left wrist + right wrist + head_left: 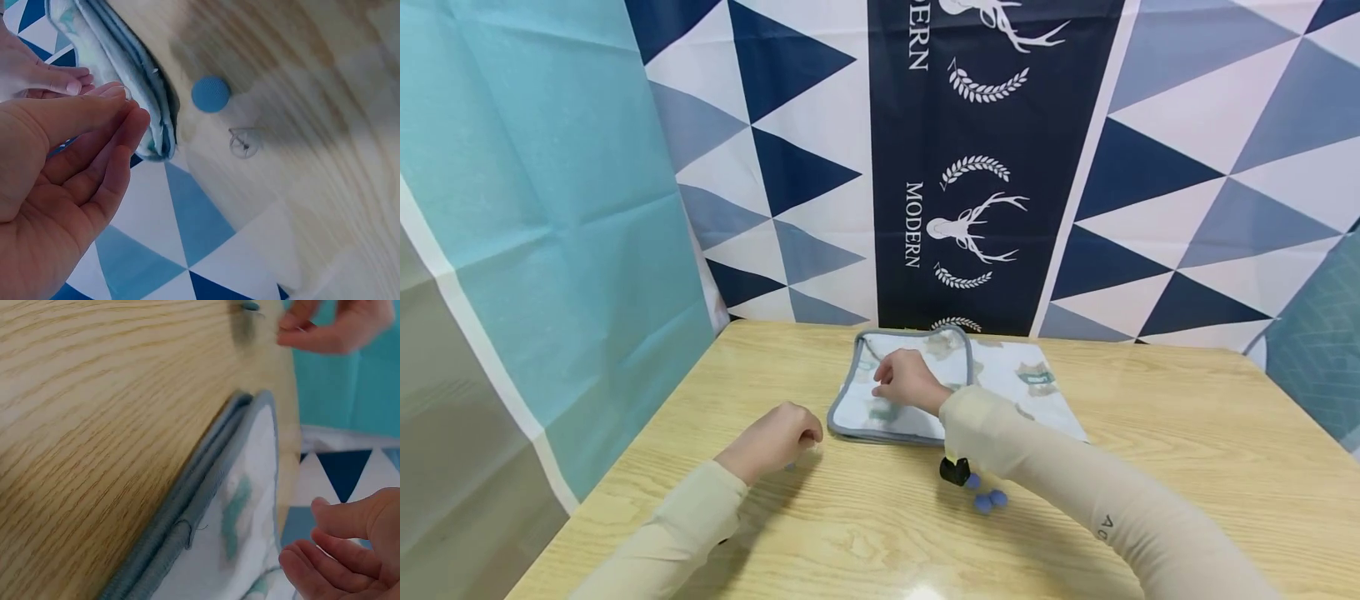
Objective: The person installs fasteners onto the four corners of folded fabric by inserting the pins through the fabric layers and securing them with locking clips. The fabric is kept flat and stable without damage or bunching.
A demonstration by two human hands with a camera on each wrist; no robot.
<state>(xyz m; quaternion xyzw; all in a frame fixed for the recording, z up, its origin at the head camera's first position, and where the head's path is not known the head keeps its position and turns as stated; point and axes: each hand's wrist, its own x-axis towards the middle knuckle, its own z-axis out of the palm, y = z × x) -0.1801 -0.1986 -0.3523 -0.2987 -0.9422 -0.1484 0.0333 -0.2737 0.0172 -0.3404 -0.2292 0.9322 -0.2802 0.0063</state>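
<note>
My left hand [778,437] is left of the folded cloth [880,417]. Thumb and fingertips pinch a small clear piece [129,94], mostly hidden by the fingers. On the wood near that hand lie a round blue cap [210,94] and a clear disc with a thin pin [244,144]. Over the cloth hovers my right hand [910,379], its thumb and fingers apart and loosely bent with nothing between them. The white cloth has grey edging and green and beige prints; its folded layers show in the right wrist view.
Several round blue pieces [983,503] lie on the wooden table [865,533] beneath the right forearm. A black thing [955,471] is just under the right sleeve. Behind the table hangs a patterned curtain [805,167]; a turquoise sheet [565,208] hangs at the left.
</note>
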